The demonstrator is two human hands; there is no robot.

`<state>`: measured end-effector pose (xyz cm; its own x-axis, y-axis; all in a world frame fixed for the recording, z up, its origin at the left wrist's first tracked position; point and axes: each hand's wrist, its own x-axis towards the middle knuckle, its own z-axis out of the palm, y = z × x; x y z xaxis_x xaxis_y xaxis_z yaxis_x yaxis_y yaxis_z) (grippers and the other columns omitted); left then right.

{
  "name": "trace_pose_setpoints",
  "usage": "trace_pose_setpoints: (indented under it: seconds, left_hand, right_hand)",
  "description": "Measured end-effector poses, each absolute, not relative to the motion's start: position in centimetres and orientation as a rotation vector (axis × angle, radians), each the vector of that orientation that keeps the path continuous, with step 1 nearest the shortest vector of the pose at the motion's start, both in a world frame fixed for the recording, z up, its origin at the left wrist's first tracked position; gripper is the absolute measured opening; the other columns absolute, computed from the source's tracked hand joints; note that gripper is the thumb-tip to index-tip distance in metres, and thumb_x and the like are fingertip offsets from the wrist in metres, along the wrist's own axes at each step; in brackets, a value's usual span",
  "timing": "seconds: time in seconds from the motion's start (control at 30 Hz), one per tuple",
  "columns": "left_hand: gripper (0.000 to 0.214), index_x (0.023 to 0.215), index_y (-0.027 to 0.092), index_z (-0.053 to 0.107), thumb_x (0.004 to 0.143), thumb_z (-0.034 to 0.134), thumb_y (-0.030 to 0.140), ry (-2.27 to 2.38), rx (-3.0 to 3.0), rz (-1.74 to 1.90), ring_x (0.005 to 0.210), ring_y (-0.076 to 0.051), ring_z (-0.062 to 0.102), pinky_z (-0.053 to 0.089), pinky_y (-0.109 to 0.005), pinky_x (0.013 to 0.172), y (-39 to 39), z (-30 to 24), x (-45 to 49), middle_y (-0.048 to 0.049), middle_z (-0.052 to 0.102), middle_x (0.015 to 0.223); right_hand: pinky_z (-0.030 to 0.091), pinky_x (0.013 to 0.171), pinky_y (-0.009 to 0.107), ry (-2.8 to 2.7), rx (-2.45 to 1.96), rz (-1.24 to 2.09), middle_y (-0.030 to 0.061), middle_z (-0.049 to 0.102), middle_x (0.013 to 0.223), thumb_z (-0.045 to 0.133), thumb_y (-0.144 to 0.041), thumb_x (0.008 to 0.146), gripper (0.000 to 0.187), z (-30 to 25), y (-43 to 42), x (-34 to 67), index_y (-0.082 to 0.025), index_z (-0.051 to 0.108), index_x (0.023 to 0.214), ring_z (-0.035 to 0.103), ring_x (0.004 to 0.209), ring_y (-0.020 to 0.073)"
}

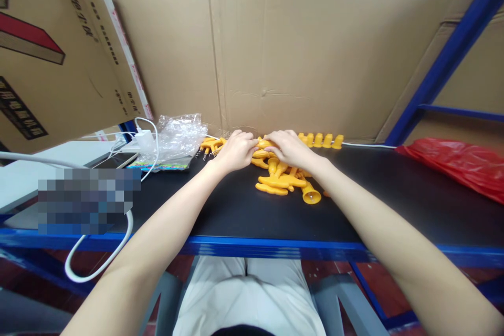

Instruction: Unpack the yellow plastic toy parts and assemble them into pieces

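Note:
Over the middle of the black table my left hand (237, 151) and my right hand (291, 150) face each other with curled fingers. Between their fingertips is a yellow plastic piece (265, 143), which both hands grip; its full shape is hidden. Right below lies a pile of yellow plastic parts (279, 181), some long and rounded. A yellow cup-shaped part (312, 194) lies on its side at the pile's front, its opening towards me. Beside my left hand are yellow parts with thin metal springs (210, 144). Behind my right wrist stands a row of small yellow cups (323, 140).
Clear plastic wrap (177, 134) and a phone (115, 160) lie left, near a white charger (145, 140) with cables. A red plastic bag (452, 163) is at right. Cardboard (315, 47) walls the back. A blue rail (275, 245) edges the table's front.

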<state>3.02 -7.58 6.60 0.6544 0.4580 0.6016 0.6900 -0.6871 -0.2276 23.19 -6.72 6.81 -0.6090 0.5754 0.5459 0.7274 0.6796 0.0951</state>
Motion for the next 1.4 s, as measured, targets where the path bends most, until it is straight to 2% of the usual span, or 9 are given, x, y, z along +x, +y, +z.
trace_pose_setpoints:
  seconds: [0.3, 0.4, 0.53, 0.77, 0.9, 1.03, 1.13, 1.27, 1.4]
  left_hand:
    - [0.033, 0.073, 0.016, 0.065, 0.09, 0.043, 0.033, -0.976, -2.562, -0.93, 0.061, -0.013, 0.048, 0.036, -0.029, 0.068, -6.9, 6.4, 3.0, -0.001, 0.053, 0.064]
    - [0.032, 0.075, 0.016, 0.066, 0.089, 0.043, 0.033, -0.948, -2.503, -0.927, 0.063, -0.014, 0.049, 0.036, -0.03, 0.071, -7.3, 6.5, 3.1, -0.0018, 0.054, 0.065]
    - [0.034, 0.075, 0.015, 0.065, 0.09, 0.04, 0.031, -0.894, -2.421, -0.828, 0.066, -0.015, 0.05, 0.036, -0.032, 0.074, -7.9, 6.7, 3.2, -0.004, 0.055, 0.067]
    - [0.032, 0.077, 0.015, 0.067, 0.089, 0.042, 0.031, -0.958, -2.449, -0.804, 0.066, -0.016, 0.051, 0.036, -0.032, 0.074, -7.9, 6.6, 3.5, -0.004, 0.056, 0.067]
    - [0.03, 0.078, 0.015, 0.068, 0.088, 0.045, 0.032, -1.001, -2.454, -0.873, 0.068, -0.016, 0.052, 0.036, -0.031, 0.073, -7.9, 6.5, 3.6, -0.004, 0.058, 0.068]
    - [0.031, 0.075, 0.014, 0.067, 0.088, 0.044, 0.031, -0.985, -2.431, -0.803, 0.067, -0.016, 0.052, 0.036, -0.032, 0.074, -7.8, 6.4, 3.5, -0.0046, 0.057, 0.068]
    - [0.03, 0.074, 0.014, 0.067, 0.087, 0.045, 0.03, -0.984, -2.432, -0.774, 0.068, -0.017, 0.052, 0.037, -0.032, 0.074, -7.7, 6.2, 3.5, -0.0055, 0.059, 0.069]
    - [0.029, 0.075, 0.014, 0.069, 0.085, 0.048, 0.031, -1.075, -2.504, -0.932, 0.066, -0.015, 0.053, 0.038, -0.03, 0.07, -7.5, 6.2, 3.9, -0.0049, 0.061, 0.068]
    - [0.031, 0.078, 0.014, 0.071, 0.082, 0.051, 0.037, -1.427, -2.657, -1.2, 0.063, -0.014, 0.054, 0.037, -0.026, 0.059, -7.1, 6.3, 3.9, -0.0042, 0.065, 0.069]
  right_hand:
    - [0.03, 0.085, 0.036, -2.394, -0.878, -0.747, 0.0088, 0.063, 0.09, 0.042, -0.02, 0.09, 0.014, 7.2, -7.0, 23.0, -0.017, 0.055, 0.096, 0.053, 0.09, 0.0222]
    - [0.033, 0.086, 0.036, -2.392, -0.919, -0.712, 0.0101, 0.063, 0.092, 0.044, -0.024, 0.09, 0.017, 7.3, -7.3, 23.0, -0.016, 0.055, 0.099, 0.054, 0.089, 0.0232]
    - [0.032, 0.091, 0.039, -2.454, -0.914, -0.56, 0.0123, 0.063, 0.108, 0.04, -0.029, 0.091, 0.029, 7.0, -7.5, 22.8, -0.016, 0.053, 0.114, 0.054, 0.099, 0.0245]
    - [0.031, 0.092, 0.038, -2.461, -0.899, -0.626, 0.0087, 0.064, 0.092, 0.042, -0.025, 0.09, 0.02, 6.9, -7.3, 22.7, -0.017, 0.057, 0.098, 0.056, 0.09, 0.0224]
    - [0.032, 0.091, 0.038, -2.437, -0.921, -0.623, 0.01, 0.065, 0.094, 0.045, -0.027, 0.089, 0.02, 7.0, -7.4, 22.8, -0.015, 0.056, 0.102, 0.057, 0.091, 0.0231]
    - [0.026, 0.097, 0.045, -2.461, -0.951, -0.56, 0.0106, 0.065, 0.107, 0.042, -0.03, 0.091, 0.028, 6.8, -7.6, 22.7, -0.017, 0.053, 0.113, 0.056, 0.099, 0.0244]
    - [0.026, 0.098, 0.047, -2.492, -0.973, -0.574, 0.0095, 0.066, 0.101, 0.041, -0.026, 0.091, 0.023, 6.7, -7.6, 22.7, -0.019, 0.056, 0.107, 0.056, 0.096, 0.0242]
    - [0.026, 0.098, 0.047, -2.442, -0.961, -0.672, 0.0097, 0.063, 0.097, 0.045, -0.02, 0.086, 0.018, 7.2, -7.6, 22.8, -0.019, 0.056, 0.1, 0.054, 0.097, 0.0246]
    - [0.022, 0.1, 0.048, -2.354, -1.001, -0.724, 0.0099, 0.061, 0.099, 0.041, -0.012, 0.084, 0.022, 7.8, -7.2, 23.7, -0.019, 0.056, 0.099, 0.052, 0.097, 0.0241]
